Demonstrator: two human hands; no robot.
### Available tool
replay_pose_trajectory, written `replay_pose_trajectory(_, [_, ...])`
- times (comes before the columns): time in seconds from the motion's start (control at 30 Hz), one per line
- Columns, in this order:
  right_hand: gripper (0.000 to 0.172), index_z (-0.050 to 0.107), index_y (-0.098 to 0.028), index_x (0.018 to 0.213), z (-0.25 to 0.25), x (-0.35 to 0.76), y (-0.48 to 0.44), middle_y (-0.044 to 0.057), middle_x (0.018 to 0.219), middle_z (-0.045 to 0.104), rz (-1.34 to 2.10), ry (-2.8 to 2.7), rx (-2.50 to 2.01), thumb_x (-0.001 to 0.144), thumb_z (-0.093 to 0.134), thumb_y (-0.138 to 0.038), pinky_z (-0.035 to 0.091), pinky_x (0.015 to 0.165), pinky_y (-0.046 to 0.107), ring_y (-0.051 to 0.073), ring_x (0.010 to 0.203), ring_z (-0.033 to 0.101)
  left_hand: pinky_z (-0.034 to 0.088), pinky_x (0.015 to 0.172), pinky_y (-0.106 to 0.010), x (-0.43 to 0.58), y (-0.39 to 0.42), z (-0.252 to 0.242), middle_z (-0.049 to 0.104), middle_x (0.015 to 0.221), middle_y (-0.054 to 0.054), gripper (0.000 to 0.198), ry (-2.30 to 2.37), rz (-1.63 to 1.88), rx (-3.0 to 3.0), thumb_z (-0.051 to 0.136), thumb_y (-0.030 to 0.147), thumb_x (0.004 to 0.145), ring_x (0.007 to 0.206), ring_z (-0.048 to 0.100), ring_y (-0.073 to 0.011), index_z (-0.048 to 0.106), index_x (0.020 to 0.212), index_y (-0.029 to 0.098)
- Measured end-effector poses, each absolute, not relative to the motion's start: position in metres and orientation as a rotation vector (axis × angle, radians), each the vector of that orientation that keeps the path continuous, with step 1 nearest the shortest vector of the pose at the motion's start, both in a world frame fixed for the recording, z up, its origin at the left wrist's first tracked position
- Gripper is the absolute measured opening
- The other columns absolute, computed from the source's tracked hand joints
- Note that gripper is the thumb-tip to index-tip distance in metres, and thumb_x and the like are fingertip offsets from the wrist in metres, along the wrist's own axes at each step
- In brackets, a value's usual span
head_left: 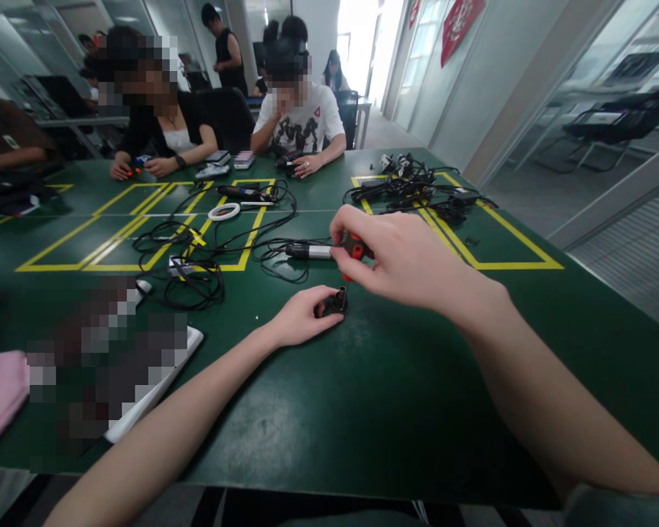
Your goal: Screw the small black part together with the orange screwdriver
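My left hand rests on the green table, its fingers pinched round a small black cylindrical part that stands on the tabletop. My right hand hovers just above it, closed on a screwdriver with a red and black handle. The screwdriver's tip points down at the black part. Most of the handle is hidden by my fingers.
A silver and black tool and tangled black cables lie behind my hands among yellow tape lines. More cables are piled at the back right. Two people sit across the table. A white-edged flat object lies at the left.
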State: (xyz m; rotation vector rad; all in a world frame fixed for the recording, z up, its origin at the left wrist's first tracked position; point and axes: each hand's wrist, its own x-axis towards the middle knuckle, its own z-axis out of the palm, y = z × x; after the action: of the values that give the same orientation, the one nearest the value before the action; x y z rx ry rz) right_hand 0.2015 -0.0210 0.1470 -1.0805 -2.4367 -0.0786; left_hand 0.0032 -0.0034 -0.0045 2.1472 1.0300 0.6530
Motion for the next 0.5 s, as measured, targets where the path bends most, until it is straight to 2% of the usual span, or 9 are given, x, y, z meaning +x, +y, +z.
replay_pose_trajectory(0.13, [0.021,0.058,-0.019,0.109,0.148,0.204,-0.02,0.003,0.081,0.067,-0.021,-2.396,-1.118,0.088,0.056,-0.021,0.027,0.061,0.03,0.018,0.061,0.053,0.044,0.07,-0.027,0.004,-0.004,-0.005,0.063,0.083,0.002,0.035,1.021,0.658,2.136,0.075,0.032,0.091,0.071,0.054,-0.0154,0.072,0.123,0.017])
replay_pose_trajectory(0.3, [0.012,0.059,-0.021,0.098,0.153,0.214,-0.02,0.004,0.084,0.07,0.061,-2.4,-1.056,0.087,0.061,-0.024,0.036,0.064,0.029,0.019,0.069,0.06,0.044,0.071,-0.027,0.005,-0.006,-0.006,0.067,0.088,0.0,0.034,1.017,0.654,2.135,0.076,0.031,0.092,0.072,0.055,-0.0154,0.073,0.123,0.018])
replay_pose_trajectory(0.4, [0.012,0.067,-0.021,0.103,0.158,0.223,-0.024,0.007,0.097,0.076,0.162,-2.457,-0.924,0.094,0.061,-0.025,0.047,0.075,0.034,0.023,0.084,0.069,0.044,0.071,-0.027,0.005,-0.006,-0.006,0.067,0.088,0.0,0.035,1.025,0.653,2.141,0.077,0.031,0.091,0.072,0.055,-0.0157,0.073,0.123,0.018])
replay_pose_trajectory(0.5, [0.024,0.072,-0.023,0.11,0.161,0.229,-0.03,0.009,0.112,0.079,0.312,-2.505,-0.789,0.097,0.054,-0.017,0.052,0.088,0.038,0.026,0.099,0.073,0.043,0.069,-0.027,0.004,-0.006,-0.007,0.066,0.086,0.001,0.033,1.029,0.649,2.137,0.076,0.03,0.092,0.071,0.054,-0.0155,0.072,0.122,0.018])
